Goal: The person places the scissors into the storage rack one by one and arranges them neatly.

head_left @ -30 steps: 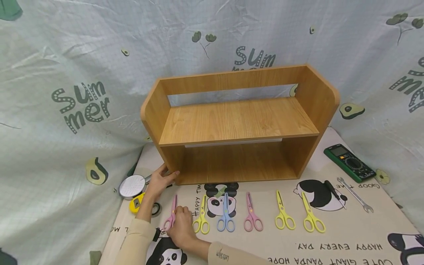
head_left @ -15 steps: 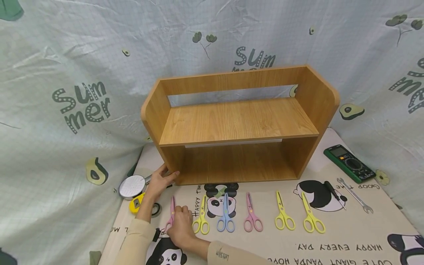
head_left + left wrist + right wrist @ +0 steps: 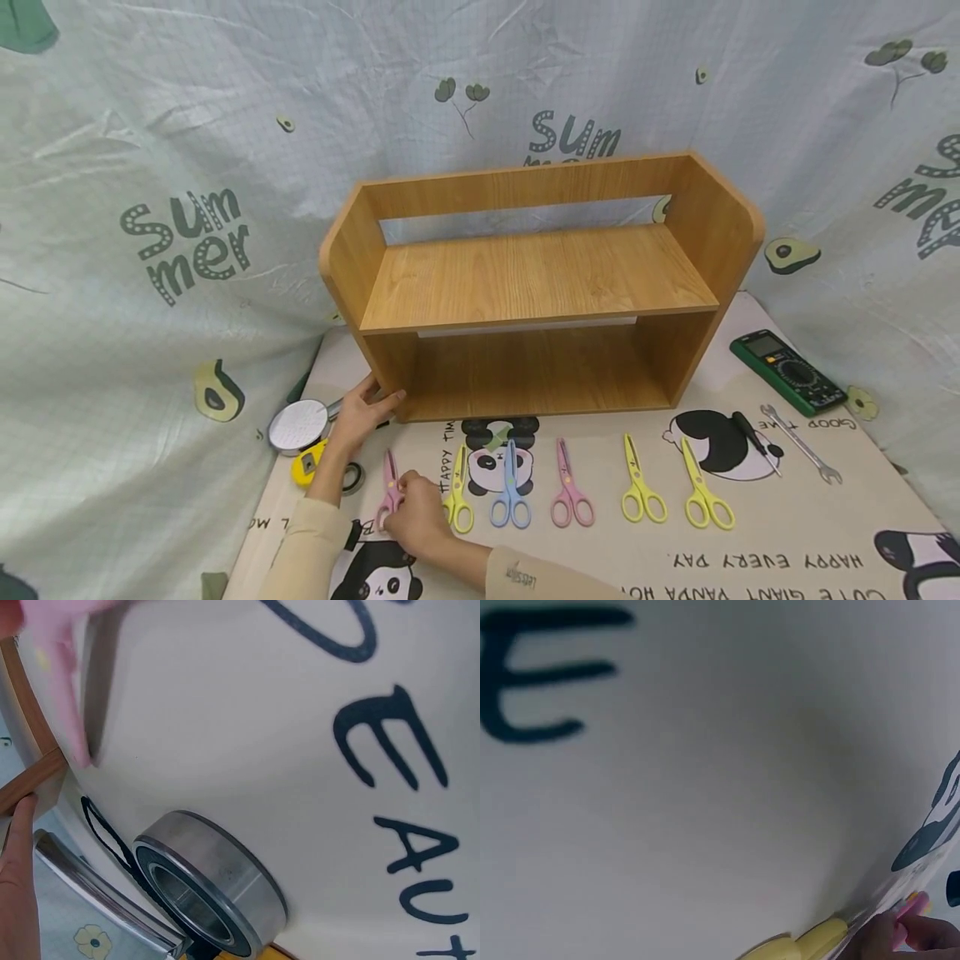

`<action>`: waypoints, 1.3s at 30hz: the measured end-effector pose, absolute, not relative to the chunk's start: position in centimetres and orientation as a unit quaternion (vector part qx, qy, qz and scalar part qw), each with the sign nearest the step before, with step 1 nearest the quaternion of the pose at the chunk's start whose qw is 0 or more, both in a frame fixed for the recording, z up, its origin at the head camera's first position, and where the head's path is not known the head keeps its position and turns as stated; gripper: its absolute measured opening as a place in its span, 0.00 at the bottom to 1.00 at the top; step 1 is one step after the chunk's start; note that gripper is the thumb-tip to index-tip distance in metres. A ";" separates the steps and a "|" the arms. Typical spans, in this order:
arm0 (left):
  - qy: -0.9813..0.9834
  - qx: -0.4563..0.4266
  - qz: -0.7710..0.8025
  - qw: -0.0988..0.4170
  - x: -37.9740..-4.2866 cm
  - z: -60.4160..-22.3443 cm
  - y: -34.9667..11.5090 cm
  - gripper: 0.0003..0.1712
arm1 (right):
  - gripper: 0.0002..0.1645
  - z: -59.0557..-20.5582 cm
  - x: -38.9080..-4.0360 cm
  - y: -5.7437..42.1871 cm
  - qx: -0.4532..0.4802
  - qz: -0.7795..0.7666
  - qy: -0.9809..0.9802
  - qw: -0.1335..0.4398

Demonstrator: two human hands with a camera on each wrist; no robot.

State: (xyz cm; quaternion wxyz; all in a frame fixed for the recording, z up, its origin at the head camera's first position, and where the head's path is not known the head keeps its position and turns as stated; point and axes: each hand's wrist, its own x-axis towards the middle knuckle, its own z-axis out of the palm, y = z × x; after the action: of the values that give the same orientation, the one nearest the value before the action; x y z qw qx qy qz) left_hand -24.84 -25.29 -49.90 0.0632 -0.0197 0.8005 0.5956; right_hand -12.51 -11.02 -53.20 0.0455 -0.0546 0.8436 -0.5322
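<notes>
At the left end of a row of scissors, my right hand [image 3: 422, 515] pinches the handle of a pink pair of scissors [image 3: 391, 475]. The left wrist view shows these pink scissors [image 3: 54, 667] with a shadow beside them. In the right wrist view, fingers [image 3: 930, 931] meet the pink handle at the lower right edge. My left hand [image 3: 360, 423] touches the lower left corner of a wooden two-tier shelf [image 3: 540, 275], its thumb straight along the front edge. The other left fingers are partly hidden at the side panel.
Yellow, blue and pink scissors, among them the blue pair [image 3: 511, 483], lie right of my hand. A bearing [image 3: 214, 881], a yellow tape measure [image 3: 305, 465] and a round white-faced object [image 3: 298, 425] lie left. A multimeter [image 3: 789, 372], wrench [image 3: 802, 443] and screwdriver [image 3: 756, 442] lie right.
The leftmost pink scissors have shifted slightly left and toward the person, turning a little. My right hand has turned, its fingers now reaching to the handle. My left hand stays at the shelf corner.
</notes>
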 end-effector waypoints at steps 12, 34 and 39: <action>0.802 -0.020 0.594 0.058 -25.0 -50.1 -25.3 0.46 | 0.22 -51.7 -11.8 -7.0 -0.020 -0.684 0.725 0.081; 0.794 -0.017 0.604 0.059 -25.2 -50.5 -25.3 0.46 | 0.27 -38.1 -13.3 0.8 -0.091 -0.724 0.676 0.104; 0.798 -0.011 0.600 0.056 -25.2 -50.4 -25.4 0.45 | 0.26 -35.6 -14.7 1.2 -0.106 -0.700 0.702 0.081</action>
State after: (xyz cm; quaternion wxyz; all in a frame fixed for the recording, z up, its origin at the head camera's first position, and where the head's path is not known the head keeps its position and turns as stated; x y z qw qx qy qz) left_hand -25.21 -25.38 -50.44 0.0557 -0.0111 0.7980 0.5999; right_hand -14.68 1.19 -35.60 0.0811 -0.1060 0.7018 -0.6997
